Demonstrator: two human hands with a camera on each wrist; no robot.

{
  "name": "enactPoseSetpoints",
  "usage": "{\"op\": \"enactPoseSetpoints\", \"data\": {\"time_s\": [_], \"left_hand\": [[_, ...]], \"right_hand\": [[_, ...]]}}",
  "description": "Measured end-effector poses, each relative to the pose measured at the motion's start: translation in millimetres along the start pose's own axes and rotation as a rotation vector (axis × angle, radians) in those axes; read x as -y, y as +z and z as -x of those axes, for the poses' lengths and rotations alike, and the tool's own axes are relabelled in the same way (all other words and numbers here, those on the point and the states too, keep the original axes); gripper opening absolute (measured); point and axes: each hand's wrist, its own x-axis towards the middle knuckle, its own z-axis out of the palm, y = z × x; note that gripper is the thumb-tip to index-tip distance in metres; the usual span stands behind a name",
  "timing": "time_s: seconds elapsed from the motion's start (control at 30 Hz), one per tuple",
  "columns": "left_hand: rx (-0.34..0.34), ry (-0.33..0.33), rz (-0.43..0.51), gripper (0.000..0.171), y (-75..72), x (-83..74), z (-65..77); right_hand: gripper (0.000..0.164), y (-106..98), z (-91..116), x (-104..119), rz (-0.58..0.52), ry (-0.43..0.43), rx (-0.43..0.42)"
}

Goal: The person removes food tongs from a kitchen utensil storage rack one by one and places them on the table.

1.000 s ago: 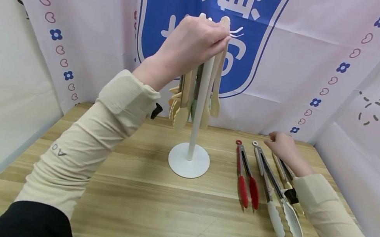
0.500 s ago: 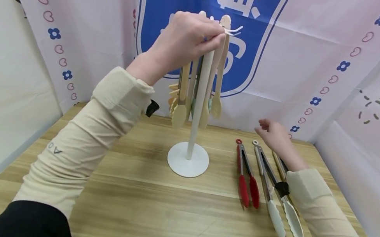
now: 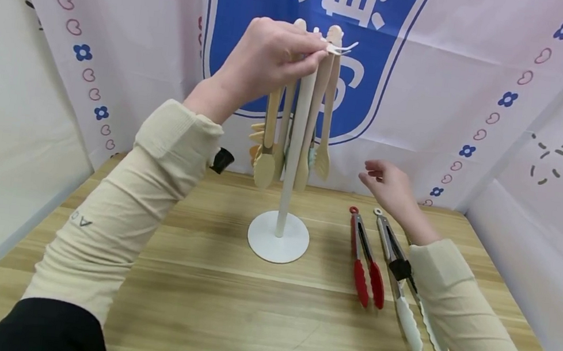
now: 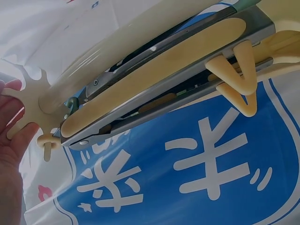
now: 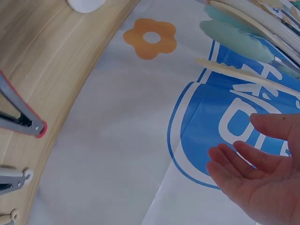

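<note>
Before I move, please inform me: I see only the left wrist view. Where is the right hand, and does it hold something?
Observer: The right hand is to the right of the white stand, holding nothing.
Operator: Thank you. On what does this stand rest?
Observer: Its round white base sits on the wooden table.
Operator: Are there also tongs lying on this table?
Observer: Yes, red-tipped tongs lie to the right of the base, with white-tipped tongs beside them.

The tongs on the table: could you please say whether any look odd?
Nothing stands out: the red tongs and white tongs lie side by side without visible damage; the beige tongs are mostly hidden.
</note>
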Motion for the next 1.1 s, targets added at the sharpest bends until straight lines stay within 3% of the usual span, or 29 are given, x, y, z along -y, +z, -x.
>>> {"op": "enactPoseSetpoints", "data": {"time_s": [0.3,0.6,0.73,0.97,1.1], "left_hand": [[-0.018,-0.071,0.072,0.019,0.8,2.4,3.5],[-0.07,0.016,0.096,0.019,4.9,10.2,4.1],[-0.068,0.019,0.082,0.02,5.1,10.3,5.1],[-0.08,-0.041,0.114,0.019,5.2,6.4,4.9],[-0.094,-0.024,0.099,0.019,5.2,6.5,4.4]], "right_hand": [[0.045,4,-7,20,-0.126,-0.003,-0.066],[0.047,14,-11,42,-0.222,-0.064,-0.192],[0.049,19,-13,52,-0.28,-0.09,-0.225],[0.053,27,-18,68,-0.35,-0.114,-0.285],[0.056,31,-18,73,-0.364,-0.104,-0.291]]}}
